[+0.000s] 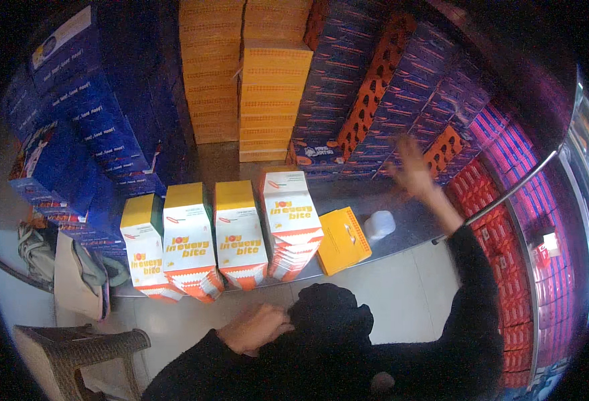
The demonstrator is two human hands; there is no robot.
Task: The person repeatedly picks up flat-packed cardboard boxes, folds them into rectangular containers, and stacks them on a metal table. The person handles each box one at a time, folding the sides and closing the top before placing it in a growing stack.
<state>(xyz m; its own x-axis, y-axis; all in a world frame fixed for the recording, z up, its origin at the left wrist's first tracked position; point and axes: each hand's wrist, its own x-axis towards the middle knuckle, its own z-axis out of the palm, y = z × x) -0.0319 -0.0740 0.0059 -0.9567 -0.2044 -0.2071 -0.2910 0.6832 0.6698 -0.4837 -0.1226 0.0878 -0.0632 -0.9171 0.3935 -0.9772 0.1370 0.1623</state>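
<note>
My right hand (411, 167), fingers spread and slightly blurred, reaches out between two and three o'clock, in front of the tall wall of dark-blue printed cartons (334, 100); whether it touches them I cannot tell. Just beside it sits an orange box with dark patches (445, 150). My left hand (258, 327) is loosely curled between six and seven o'clock, near my black sleeve (I cannot tell whether it pinches anything). On the grey bench (409, 219), four stacks of white, yellow-and-orange cartons (191, 230) run from nine o'clock to the middle. A flat yellow carton (343, 242) lies at four o'clock, beside a small whitish object (380, 226). Yellow box stacks (274, 100) rise toward twelve.
</note>
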